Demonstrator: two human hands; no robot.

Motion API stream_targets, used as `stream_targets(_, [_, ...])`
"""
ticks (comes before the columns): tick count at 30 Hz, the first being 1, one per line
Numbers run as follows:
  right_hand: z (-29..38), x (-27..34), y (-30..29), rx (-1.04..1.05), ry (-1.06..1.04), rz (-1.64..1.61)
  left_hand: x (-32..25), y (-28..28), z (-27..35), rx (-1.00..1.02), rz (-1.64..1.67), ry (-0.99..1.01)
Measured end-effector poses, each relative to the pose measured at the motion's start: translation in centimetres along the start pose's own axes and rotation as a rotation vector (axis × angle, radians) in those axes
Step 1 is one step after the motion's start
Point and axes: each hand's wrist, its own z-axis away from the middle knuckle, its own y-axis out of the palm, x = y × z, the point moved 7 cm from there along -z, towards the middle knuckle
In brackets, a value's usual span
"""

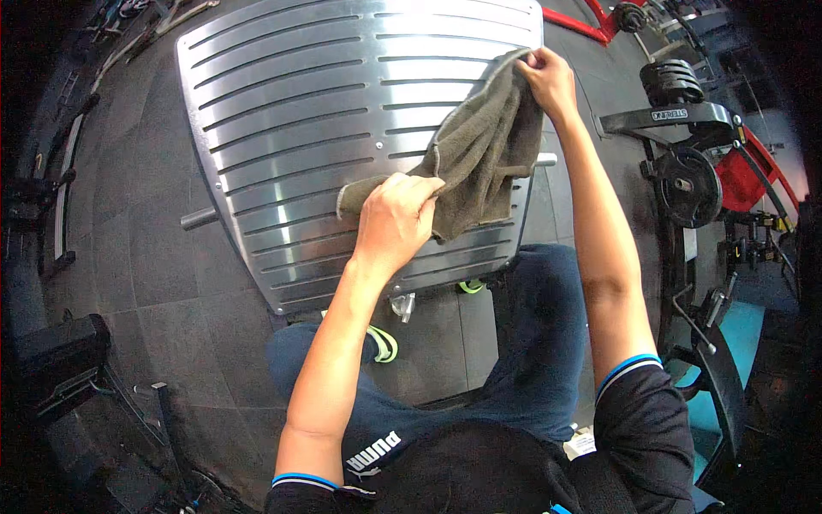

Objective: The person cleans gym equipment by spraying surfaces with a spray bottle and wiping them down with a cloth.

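Observation:
An olive-brown cloth (481, 148) hangs in folds between my two hands, over the right part of a slotted, brushed-metal plate (289, 148). My left hand (398, 215) grips the cloth near its lower left part, and a loose end sticks out to the left of the knuckles. Up at the plate's right edge, my right hand (544, 77) pinches a top corner of the cloth. The cloth hides part of the slots. Small screws show along the plate's rim and middle, and a metal peg (199, 219) juts out at its left side.
Dark tiles cover the floor (160, 257). Weight plates (687, 186) hang on a rack at the right, near a red frame (578, 19) at the top. Black gym equipment (64, 360) stands lower left. My legs straddle the near side of the metal plate.

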Motion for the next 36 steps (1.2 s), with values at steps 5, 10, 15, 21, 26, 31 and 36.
stream_targets(5, [-1.3, 4.4, 1.3, 0.066, -0.359, 0.063, -0.6, 0.6, -0.1, 0.000, -0.031, 0.035])
stream_targets(10, [-0.7, 9.8, 4.8, 0.160, -0.383, -0.165, -0.8, 1.2, 0.0, 0.007, -0.059, 0.033])
stream_targets(15, [0.3, 14.8, 7.8, 0.155, -0.418, -0.124, -1.2, 2.3, 0.2, -0.001, -0.038, 0.076])
stream_targets(21, [3.9, 17.2, 8.4, -0.049, -0.485, -0.156, -1.6, 2.0, 0.4, -0.143, 0.018, 0.109])
stream_targets(26, [7.3, 18.9, 8.4, -0.173, -0.675, -0.056, -2.6, 0.5, 1.0, -0.243, 0.122, 0.147])
stream_targets(31, [10.1, 18.2, 10.2, -0.070, -0.900, 0.054, -2.6, -0.9, 1.4, -0.326, 0.126, 0.147])
stream_targets(36, [15.4, 15.4, 11.4, 0.237, -0.926, 0.209, -4.2, 0.9, 2.0, -0.287, 0.119, 0.214])
